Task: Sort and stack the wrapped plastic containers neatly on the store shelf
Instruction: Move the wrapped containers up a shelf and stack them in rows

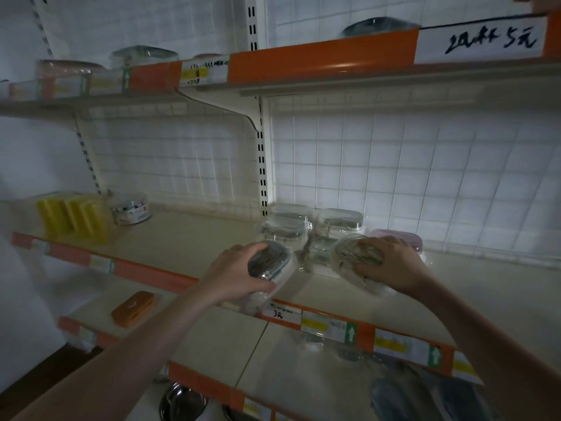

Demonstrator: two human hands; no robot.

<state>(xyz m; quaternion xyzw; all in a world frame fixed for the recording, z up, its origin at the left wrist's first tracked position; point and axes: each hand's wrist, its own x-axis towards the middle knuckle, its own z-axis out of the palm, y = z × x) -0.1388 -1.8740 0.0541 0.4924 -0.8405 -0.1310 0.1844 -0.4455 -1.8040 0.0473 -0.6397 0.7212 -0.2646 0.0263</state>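
At centre frame, a person's left hand curls its fingers round a wrapped container tilted at the front edge of the middle shelf, while the right hand spreads its fingers over a second container just right of it. Behind them a small cluster already stands against the tiled back, loosely grouped rather than squarely stacked; the job looks partway done, with both held pieces yet to be placed.

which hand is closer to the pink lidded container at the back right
Right. The right hand grips a wrapped container just in front of the pink-lidded plastic container; the left hand holds another, farther left.
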